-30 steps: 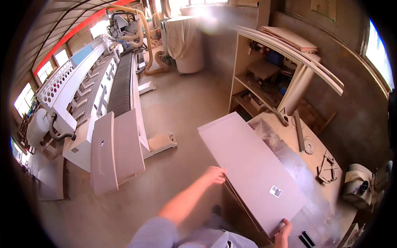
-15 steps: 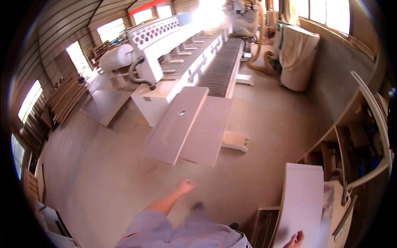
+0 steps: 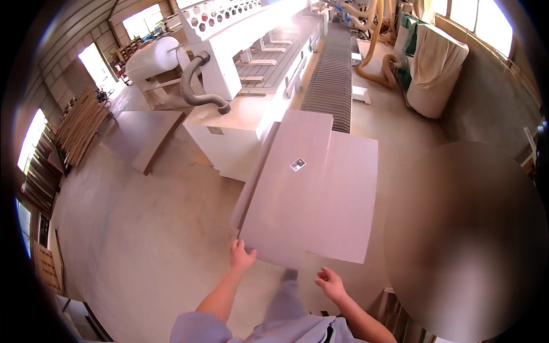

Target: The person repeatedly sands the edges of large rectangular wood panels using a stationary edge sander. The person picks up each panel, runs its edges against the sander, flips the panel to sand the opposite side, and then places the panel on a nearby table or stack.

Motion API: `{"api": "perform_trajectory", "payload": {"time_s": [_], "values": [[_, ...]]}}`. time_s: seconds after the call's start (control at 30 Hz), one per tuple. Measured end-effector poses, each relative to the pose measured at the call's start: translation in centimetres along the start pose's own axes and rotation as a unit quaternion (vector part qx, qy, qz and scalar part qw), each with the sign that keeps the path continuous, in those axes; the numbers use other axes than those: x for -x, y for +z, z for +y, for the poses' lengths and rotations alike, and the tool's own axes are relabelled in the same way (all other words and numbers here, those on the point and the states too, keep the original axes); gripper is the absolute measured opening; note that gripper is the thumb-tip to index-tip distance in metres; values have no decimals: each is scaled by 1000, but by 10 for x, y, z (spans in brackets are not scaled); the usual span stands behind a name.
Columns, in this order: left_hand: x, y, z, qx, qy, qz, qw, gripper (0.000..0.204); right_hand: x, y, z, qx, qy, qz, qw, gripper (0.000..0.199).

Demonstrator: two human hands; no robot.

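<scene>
"Fingers of your left hand (image 3: 243, 260) touch the near left corner of the top panel (image 3: 280, 200), thumb spread away; whether they truly grip it, I cannot tell. Your right hand (image 3: 331, 284) holds nothing, its fingers loosely curled, just short of the panels' near edges."

"Where does the panel lie?"

"At the near end of the slatted bed (image 3: 327, 86), its right side over the second panel (image 3: 346, 200). A third panel (image 3: 247, 200) shows as a strip along its left edge. What bears them is hidden."

"What could go wrong for you?"

"A slide, perhaps: the faces look smooth, and a push at one corner could turn the top panel askew or scuff the one below. Pressing on the near edges, which seem to overhang the floor (image 3: 143, 240), might tip a panel toward your foot (image 3: 291, 275)."

"Any brand or writing?"

"None you can read. A small black-and-white label (image 3: 298, 164) sits on the top panel's far half, its print too fine; a grey square (image 3: 215, 131) marks the white cabinet (image 3: 226, 151)."
</scene>
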State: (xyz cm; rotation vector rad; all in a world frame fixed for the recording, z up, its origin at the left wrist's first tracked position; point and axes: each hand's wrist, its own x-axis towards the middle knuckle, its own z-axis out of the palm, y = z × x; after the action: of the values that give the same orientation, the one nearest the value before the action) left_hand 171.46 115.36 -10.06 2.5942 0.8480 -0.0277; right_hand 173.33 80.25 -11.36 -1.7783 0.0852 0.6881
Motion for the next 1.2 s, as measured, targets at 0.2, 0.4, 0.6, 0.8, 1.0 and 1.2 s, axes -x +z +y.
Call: {"api": "perform_trajectory", "payload": {"time_s": [0.2,0.4,0.6,0.8,1.0,1.2], "values": [[1,-8,-8,49,8,-33,998,74,-68,74,-9,74,27,37,996,46],[41,-15,-10,77,-43,-127,988,67,-34,52,-6,90,80,86,989,30],[88,13,-59,273,-156,-280,907,65,88,26,36,-60,209,-52,975,27],[140,22,-35,439,-274,-172,838,64,101,69,29,-62,65,225,970,35],[222,-78,-15,514,-235,-201,800,59,192,89,41,-114,29,269,956,36],[261,-138,-45,520,-57,-110,845,33,305,129,-15,-251,-122,306,910,19]]}}
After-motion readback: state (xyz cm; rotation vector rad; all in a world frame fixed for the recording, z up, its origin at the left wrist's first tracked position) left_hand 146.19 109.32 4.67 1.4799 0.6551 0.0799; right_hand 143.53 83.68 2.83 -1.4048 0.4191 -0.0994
